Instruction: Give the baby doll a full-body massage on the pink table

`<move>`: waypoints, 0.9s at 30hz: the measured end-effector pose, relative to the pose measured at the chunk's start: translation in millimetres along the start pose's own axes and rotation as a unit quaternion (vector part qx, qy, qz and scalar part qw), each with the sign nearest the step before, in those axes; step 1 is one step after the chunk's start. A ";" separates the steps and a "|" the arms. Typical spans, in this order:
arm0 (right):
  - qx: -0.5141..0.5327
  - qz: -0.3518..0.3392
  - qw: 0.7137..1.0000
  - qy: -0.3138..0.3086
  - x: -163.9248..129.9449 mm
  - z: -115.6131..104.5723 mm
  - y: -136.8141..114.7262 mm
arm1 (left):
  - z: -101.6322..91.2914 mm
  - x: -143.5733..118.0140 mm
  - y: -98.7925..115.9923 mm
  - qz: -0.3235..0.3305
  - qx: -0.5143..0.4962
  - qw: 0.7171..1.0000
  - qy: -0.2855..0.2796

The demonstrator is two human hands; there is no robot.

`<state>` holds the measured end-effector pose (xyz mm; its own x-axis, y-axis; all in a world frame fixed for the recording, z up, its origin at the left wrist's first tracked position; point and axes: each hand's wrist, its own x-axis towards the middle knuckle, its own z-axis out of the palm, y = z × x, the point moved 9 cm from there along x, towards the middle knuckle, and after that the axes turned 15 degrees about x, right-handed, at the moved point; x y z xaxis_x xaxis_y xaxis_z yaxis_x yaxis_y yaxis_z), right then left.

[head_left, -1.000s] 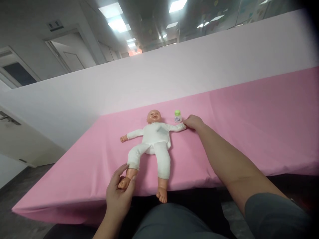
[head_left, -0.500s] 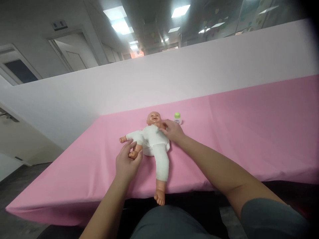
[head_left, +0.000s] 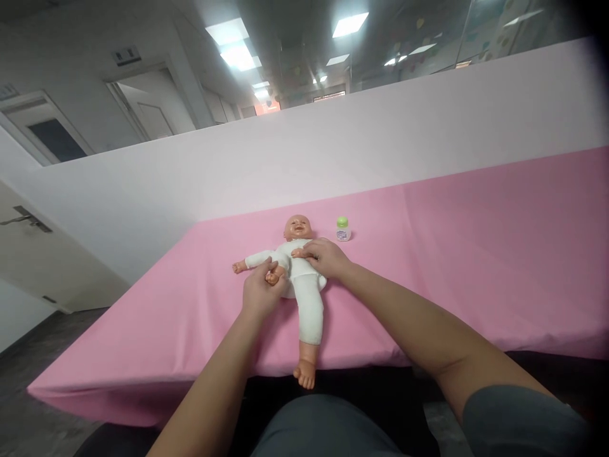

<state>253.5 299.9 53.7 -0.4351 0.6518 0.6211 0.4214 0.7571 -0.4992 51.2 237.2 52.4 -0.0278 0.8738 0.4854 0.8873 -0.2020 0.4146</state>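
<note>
A baby doll (head_left: pixel 309 308) with a white cloth body lies on its back on the pink-covered table (head_left: pixel 457 260), head toward the wall. One leg stretches to the table's front edge, its foot hanging just past it. My left hand (head_left: pixel 261 289) is closed around the foot of the other leg, which is bent up toward the belly. Across the doll's chest, my right hand (head_left: pixel 328 257) grips its arm near the small hand. The doll's other arm extends out to the left, untouched.
A small clear bottle with a green cap (head_left: pixel 342 230) stands on the table right of the doll's head. Behind the table rises a low white wall (head_left: pixel 380 139) with glass above. A door with a handle (head_left: pixel 28 219) is at the left.
My left hand has pushed the doll's bent leg up and right toward its belly. My right hand has brought the doll's arm lower across its chest. The view has shifted slightly.
</note>
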 end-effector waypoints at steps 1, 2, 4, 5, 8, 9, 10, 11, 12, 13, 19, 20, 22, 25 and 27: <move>0.002 0.006 1.000 0.006 -0.1 -1.9 1.1 | -0.9 -1.3 -0.9 -0.003 -0.004 1.000 0.003; 0.004 0.011 1.000 0.013 -0.5 -4.7 2.3 | -2.5 -3.1 -1.8 -0.007 -0.007 1.000 0.007; 0.004 0.022 0.999 0.035 -2.3 -13.6 5.9 | -8.0 -8.7 -2.4 -0.012 -0.006 1.000 0.019; 0.000 0.030 0.998 0.051 -3.6 -20.0 8.8 | -11.2 -12.7 -1.4 -0.010 -0.002 1.000 0.025; -0.022 0.075 0.988 0.133 -9.7 -47.9 23.5 | -21.8 -29.9 3.5 0.003 0.011 0.999 0.042; -0.027 0.094 0.981 0.167 -12.7 -58.8 29.6 | -25.7 -37.3 4.2 0.006 0.011 0.999 0.051; -0.027 0.112 0.973 0.199 -16.0 -69.4 36.0 | -29.2 -45.2 4.0 0.007 0.009 0.998 0.058; -0.022 0.132 0.964 0.229 -19.8 -79.7 43.2 | -32.9 -53.5 2.9 0.006 0.006 0.998 0.067; -0.013 0.156 0.954 0.255 -24.0 -89.2 51.5 | -36.0 -61.8 1.2 0.007 0.003 0.997 0.073; -0.003 0.184 0.944 0.275 -28.6 -97.7 60.9 | -38.9 -70.2 -1.0 0.008 0.001 0.997 0.078; 0.015 0.415 0.868 0.273 -62.4 -123.2 123.2 | -56.4 -113.4 -27.0 -0.013 0.012 0.995 0.094; 0.014 0.446 0.856 0.260 -67.4 -123.7 129.8 | -57.7 -118.7 -31.5 -0.017 0.017 0.996 0.089; 0.008 0.493 0.840 0.227 -74.7 -122.8 137.8 | -59.2 -127.4 -39.3 -0.021 0.025 0.996 0.078; -0.008 0.532 0.831 0.163 -78.8 -117.2 141.0 | -59.5 -135.2 -47.1 -0.029 0.027 0.997 0.066; -0.021 0.546 0.830 0.113 -78.9 -111.8 141.9 | -58.8 -136.7 -48.5 -0.031 0.023 0.997 0.063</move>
<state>436.6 351.0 1.4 0.3827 0.9197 -0.0881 0.4960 -0.2849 -0.8202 -15.1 101.5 11.2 -0.1384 0.8205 0.5547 0.9018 -0.1271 0.4130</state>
